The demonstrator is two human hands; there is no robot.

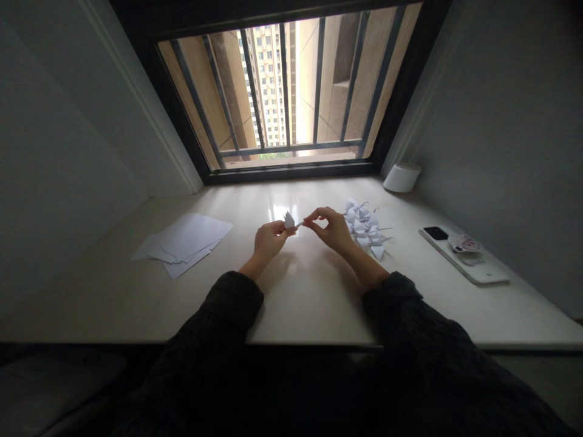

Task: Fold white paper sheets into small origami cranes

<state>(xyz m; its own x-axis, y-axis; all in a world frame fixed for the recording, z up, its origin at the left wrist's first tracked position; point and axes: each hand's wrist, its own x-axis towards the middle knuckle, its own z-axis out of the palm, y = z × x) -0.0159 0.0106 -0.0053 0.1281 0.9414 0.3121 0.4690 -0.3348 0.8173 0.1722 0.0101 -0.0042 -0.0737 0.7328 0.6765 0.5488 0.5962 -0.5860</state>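
Observation:
A small folded white paper piece with pointed tips is pinched in my left hand, above the middle of the pale sill. My right hand grips a thin paper strip that sticks out from the same piece, thumb and forefinger pressed together on it. Its far end is partly hidden by my fingers. Just beyond my right wrist lies a heap of several folded white paper figures with thin pointed ends, partly covered by my hand.
Loose white paper sheets overlap on the left of the sill. A white phone with a cartoon grip lies at the right. Near the window's right corner stands a white cylindrical object. A barred window closes off the back.

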